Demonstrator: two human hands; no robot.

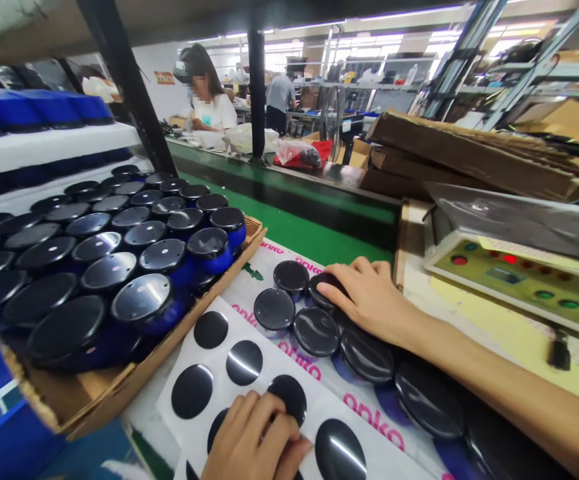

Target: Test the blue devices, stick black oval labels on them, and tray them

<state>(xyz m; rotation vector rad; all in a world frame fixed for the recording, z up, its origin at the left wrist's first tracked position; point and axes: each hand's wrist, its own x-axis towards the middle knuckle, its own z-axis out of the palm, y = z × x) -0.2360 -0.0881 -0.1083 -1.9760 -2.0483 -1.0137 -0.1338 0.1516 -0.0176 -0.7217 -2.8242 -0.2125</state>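
- While the right hand [364, 293] lies over a dark jar top [323, 289] in the loose group of jars [316, 331], its forearm passes over the nearer ones and partly hides them.
- The thumb rests across that top; whether the right grip is clenched around the jar, I cannot tell.
- The left hand [254, 443], fingers curled, lies on the white sheet [220, 421] of black discs [192, 391] and covers some; I cannot tell whether its grip has anything.
- Left of the sheet, a cardboard tray [144, 357] is packed with black-topped blue jars [142, 297]; more blue jars [44, 110] sit on a white tray [44, 143] behind.
- To the right is a control box [509, 273] with a lit red light [510, 259], cardboard [459, 150] stacked beyond it.
- The sheet lies flat, discs facing up, its long edge slanting from upper left to lower right; the loose jars stand upright, strung out along much the same slant.
- Pink-lettered plastic film [339, 379] covers the surface under sheet and jars.
- Past a green belt [314, 233] and a black post [257, 93], one person [214, 113] works opposite, another [280, 100] farther back, near shelving.
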